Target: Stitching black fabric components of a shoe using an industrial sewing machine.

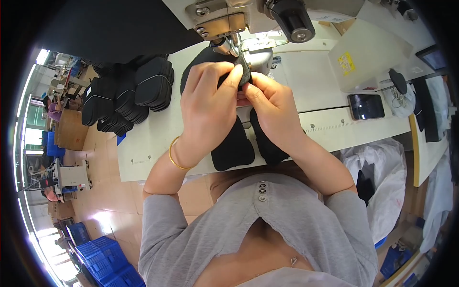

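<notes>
Fingers (pixel 235 72) of both hands pinched together on a small black fabric piece (pixel 245 72), held up just under the needle area of a grey metal sewing machine (pixel 229 21). Left hand (pixel 205 103) gripping from the left, thumb and forefinger clamped on the fabric edge; thin gold bangle (pixel 176 160) around that wrist. Right hand (pixel 270 103) gripping from the right, fingertips closed on the same piece, touching the left hand's fingers. Below the hands, two dark oval padded insole-shaped pieces (pixel 234 146) lying flat on the white counter (pixel 143 143), near its front edge. Further left on the counter, stacks of black padded pieces with pale trim (pixel 126 98). To the right, a dark smartphone (pixel 366 106) lying flat, beside a translucent plastic box (pixel 368 55). Grey shirt in the foreground
</notes>
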Demonstrator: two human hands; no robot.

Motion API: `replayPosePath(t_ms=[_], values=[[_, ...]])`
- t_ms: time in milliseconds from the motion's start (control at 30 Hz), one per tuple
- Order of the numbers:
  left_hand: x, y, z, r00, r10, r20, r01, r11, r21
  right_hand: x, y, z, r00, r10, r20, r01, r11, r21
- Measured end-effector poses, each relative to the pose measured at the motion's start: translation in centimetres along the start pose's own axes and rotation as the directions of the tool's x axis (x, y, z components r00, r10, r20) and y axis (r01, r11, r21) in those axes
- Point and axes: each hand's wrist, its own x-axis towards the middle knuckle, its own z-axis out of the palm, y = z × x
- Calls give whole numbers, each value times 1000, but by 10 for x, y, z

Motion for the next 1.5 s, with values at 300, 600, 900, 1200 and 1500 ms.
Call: replayPosePath(t_ms=[300,600,900,1200,1500], values=[[-8,1,7,994,36,-100,-46,995,-94,-8,7,5,996,-60,-59,59,998,-19],[-7,0,-2,996,87,-1,-87,995,-51,-12,7,5,1000,-3,6,3,998,62],[-2,-19,-3,988,157,4,-157,987,-39,-5,10,17,999,46,-11,-41,956,290],[4,-41,-3,971,237,30,-236,971,-50,1,15,29,999,37,22,-43,914,402],[6,-41,3,962,272,-25,-271,962,21,7,16,29,998,7,55,-28,920,390]])
